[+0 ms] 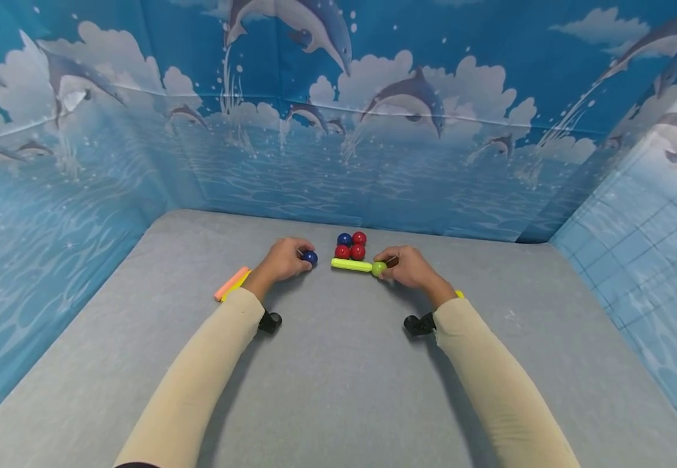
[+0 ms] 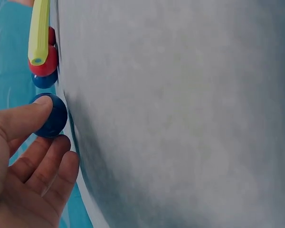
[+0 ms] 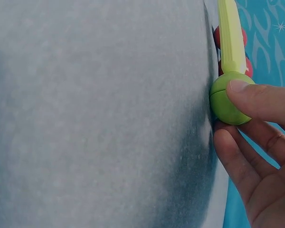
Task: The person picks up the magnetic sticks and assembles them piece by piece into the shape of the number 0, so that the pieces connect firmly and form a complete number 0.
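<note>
My left hand (image 1: 284, 259) pinches a dark blue ball (image 2: 53, 115) between thumb and fingers, to the left of a small cluster of balls. My right hand (image 1: 410, 266) grips a green ball (image 3: 230, 99) with thumb and fingertips, right at the end of a yellow-green stick (image 1: 351, 265). Behind that stick sit a blue ball (image 1: 344, 240) and several red ones, among them a front red ball (image 1: 342, 252) and a back red ball (image 1: 359, 238), grouped in a square. In the right wrist view, the stick partly covers the red balls.
Beside my left wrist lie an orange stick (image 1: 232, 284) and a yellow stick (image 1: 236, 286), partly behind the sleeve. A bit of yellow (image 1: 459, 294) shows past my right wrist. The grey table (image 1: 338, 377) meets a dolphin-printed curtain (image 1: 292, 162) at its back edge.
</note>
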The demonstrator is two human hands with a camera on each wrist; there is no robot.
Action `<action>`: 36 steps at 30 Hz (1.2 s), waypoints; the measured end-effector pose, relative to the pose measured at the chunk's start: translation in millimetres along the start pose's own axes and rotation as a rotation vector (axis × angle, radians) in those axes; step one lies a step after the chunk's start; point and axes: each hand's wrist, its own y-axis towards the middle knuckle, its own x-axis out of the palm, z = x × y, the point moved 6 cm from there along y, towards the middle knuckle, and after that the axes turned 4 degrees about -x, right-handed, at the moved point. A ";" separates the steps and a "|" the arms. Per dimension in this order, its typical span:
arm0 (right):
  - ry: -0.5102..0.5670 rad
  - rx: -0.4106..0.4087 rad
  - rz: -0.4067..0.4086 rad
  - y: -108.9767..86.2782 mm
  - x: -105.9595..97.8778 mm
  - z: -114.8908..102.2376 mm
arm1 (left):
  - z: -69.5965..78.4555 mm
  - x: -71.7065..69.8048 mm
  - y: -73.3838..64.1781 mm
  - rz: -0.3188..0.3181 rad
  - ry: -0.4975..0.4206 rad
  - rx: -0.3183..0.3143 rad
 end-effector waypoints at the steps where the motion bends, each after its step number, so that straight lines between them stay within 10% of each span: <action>1: 0.002 0.001 -0.001 0.1 0.1 0.2 | 0.6 1.0 0.1 -0.001 0.001 0.003; 36: 0.042 0.002 -0.002 5.9 4.9 -7.4 | 8.4 13.6 10.3 -0.037 -0.011 -0.008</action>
